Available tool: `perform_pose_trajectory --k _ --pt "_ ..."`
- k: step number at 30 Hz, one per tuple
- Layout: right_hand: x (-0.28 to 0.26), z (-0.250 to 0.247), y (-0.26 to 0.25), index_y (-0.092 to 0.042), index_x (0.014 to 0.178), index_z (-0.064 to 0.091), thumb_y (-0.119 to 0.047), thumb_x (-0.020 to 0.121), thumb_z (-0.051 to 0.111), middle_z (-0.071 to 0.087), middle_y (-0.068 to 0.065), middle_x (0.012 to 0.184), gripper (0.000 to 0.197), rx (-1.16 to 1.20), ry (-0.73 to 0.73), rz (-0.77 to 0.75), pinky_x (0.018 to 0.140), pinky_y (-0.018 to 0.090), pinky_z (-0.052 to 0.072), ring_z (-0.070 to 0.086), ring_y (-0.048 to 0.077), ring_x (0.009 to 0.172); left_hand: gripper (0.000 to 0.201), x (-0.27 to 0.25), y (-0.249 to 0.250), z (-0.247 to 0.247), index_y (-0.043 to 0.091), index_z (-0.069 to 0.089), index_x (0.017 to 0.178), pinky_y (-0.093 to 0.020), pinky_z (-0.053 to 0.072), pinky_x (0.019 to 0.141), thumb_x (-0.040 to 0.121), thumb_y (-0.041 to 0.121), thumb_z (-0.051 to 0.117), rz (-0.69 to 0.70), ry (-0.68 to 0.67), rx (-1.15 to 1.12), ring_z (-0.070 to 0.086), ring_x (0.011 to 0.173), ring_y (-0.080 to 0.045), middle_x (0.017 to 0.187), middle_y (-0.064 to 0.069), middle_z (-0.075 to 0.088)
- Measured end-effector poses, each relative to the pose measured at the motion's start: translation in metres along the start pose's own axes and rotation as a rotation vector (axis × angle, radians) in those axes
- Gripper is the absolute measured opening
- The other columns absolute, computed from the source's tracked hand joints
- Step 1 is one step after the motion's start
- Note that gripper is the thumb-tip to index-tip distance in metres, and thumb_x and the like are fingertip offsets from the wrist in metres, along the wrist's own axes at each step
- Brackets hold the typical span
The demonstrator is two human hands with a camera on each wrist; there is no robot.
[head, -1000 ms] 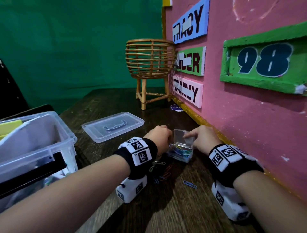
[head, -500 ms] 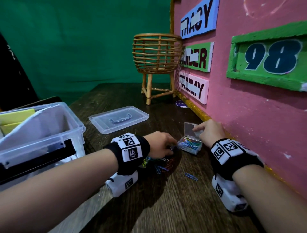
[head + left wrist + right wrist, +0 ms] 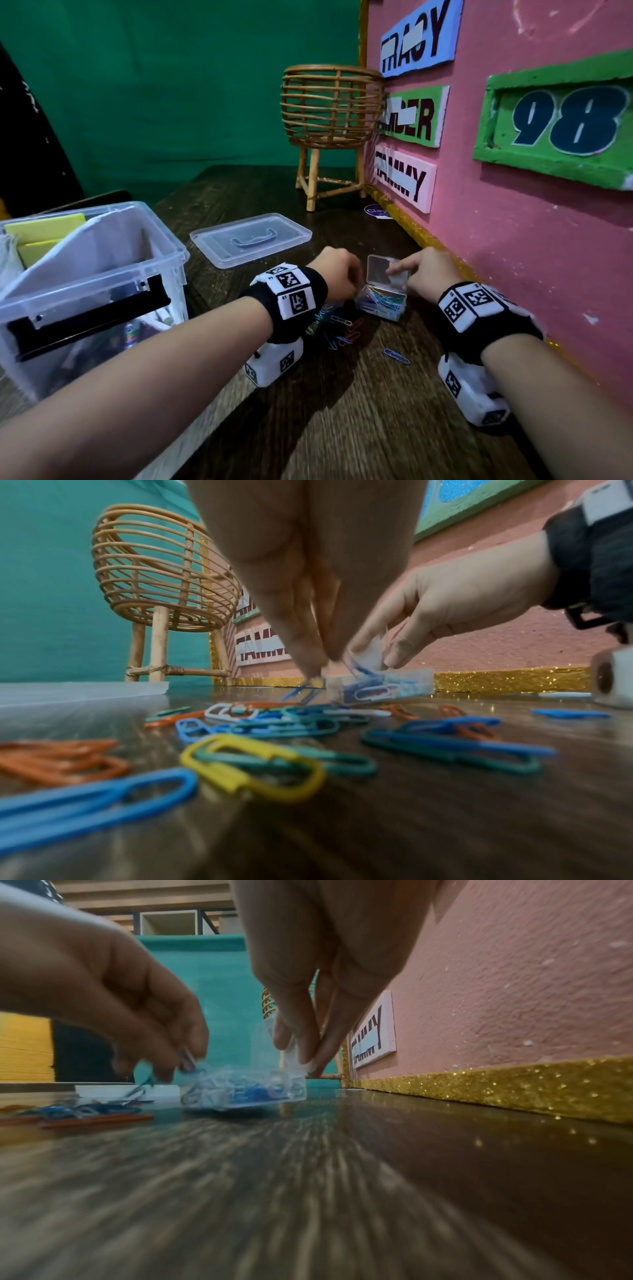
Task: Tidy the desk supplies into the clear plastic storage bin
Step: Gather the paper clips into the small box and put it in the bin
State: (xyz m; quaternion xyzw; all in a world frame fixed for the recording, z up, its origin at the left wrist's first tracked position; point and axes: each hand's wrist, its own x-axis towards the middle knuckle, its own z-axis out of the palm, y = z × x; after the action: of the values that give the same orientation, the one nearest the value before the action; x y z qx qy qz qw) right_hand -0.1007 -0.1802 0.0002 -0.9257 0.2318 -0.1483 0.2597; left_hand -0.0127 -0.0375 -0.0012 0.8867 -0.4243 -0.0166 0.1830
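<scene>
We see a small clear plastic box (image 3: 381, 303) half full of coloured paper clips sitting on the dark wooden desk (image 3: 342, 411), close to the pink wall (image 3: 513, 240) with its gold glitter strip (image 3: 496, 1093) along the base. Its hinged clear lid (image 3: 378, 274) stands upright. Our right hand (image 3: 428, 270) pinches that lid between thumb and fingertips (image 3: 310, 1053), holding the box open. Our left hand (image 3: 337, 277) is just left of the box, fingers bunched together and pointing down; in the left wrist view the fingertips (image 3: 308, 656) pinch a blue paper clip (image 3: 303, 689) right beside the box wall, with the clip's low end near the desk.

A loose scatter of coloured paper clips (image 3: 260, 750) in blue, green, orange, yellow and white lies on the desk under and behind the left wrist, and one blue clip (image 3: 396, 356) lies apart, between our two forearms.

The large clear plastic storage bin (image 3: 144, 274) with a black latch handle (image 3: 85, 318) stands at the left of the desk, well apart from the small box, with yellow pads (image 3: 44, 229) upright inside. Its flat clear lid (image 3: 251, 238) lies on the desk between the bin and the small box. A woven rattan basket on legs (image 3: 330, 109) stands at the far corner by the wall
</scene>
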Motion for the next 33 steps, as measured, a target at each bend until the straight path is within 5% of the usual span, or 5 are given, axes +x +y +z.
perform_pose_trajectory --k 6,11,23,30,33 --pt "0.001 0.000 -0.002 -0.021 0.104 0.073 0.003 0.075 0.068 0.068 0.004 0.110 0.038 -0.030 -0.072 -0.046 0.075 0.020 0.035 0.050 0.011 0.085 0.015 0.002 0.002 0.000 0.012 0.070 0.098 -0.015 0.042 0.076 0.086 0.010 0.062 0.071 0.261 -0.198 0.056 0.086 -0.007 0.098 -0.001 0.068" --pt "0.003 0.001 -0.002 -0.026 0.107 0.071 0.001 0.072 0.072 0.068 0.002 0.111 0.044 -0.063 -0.086 -0.056 0.073 0.018 0.035 0.051 0.010 0.087 0.010 0.005 0.005 0.004 0.011 0.068 0.093 -0.025 0.056 0.077 0.085 0.006 0.064 0.134 0.162 -0.283 0.066 0.082 -0.016 0.097 -0.006 0.070" --pt "0.005 0.002 0.001 -0.023 0.103 0.073 0.004 0.072 0.070 0.067 0.001 0.113 0.041 -0.041 -0.088 -0.057 0.075 0.019 0.036 0.049 0.009 0.088 0.028 -0.001 0.001 0.004 0.021 0.071 0.106 -0.023 0.046 0.095 0.086 0.007 0.058 0.153 -0.121 0.015 0.061 0.108 -0.015 0.113 -0.001 0.068" --pt "0.011 0.006 0.009 -0.017 0.099 0.075 0.005 0.074 0.066 0.068 0.008 0.111 0.035 0.017 0.003 0.004 0.077 0.024 0.039 0.053 0.018 0.090 0.025 -0.008 0.007 -0.002 0.017 0.072 0.100 -0.020 0.049 0.093 0.084 0.003 0.059 0.233 0.030 -0.094 0.063 0.097 -0.010 0.107 -0.001 0.070" --pt "0.011 0.004 0.011 -0.013 0.101 0.074 -0.003 0.081 0.063 0.068 0.009 0.114 0.025 0.039 0.053 0.037 0.077 0.025 0.039 0.056 0.021 0.091 0.022 -0.019 0.014 0.003 0.019 0.073 0.102 -0.019 0.049 0.091 0.085 0.010 0.063 0.378 -0.189 -0.089 0.064 0.095 -0.007 0.107 0.002 0.071"
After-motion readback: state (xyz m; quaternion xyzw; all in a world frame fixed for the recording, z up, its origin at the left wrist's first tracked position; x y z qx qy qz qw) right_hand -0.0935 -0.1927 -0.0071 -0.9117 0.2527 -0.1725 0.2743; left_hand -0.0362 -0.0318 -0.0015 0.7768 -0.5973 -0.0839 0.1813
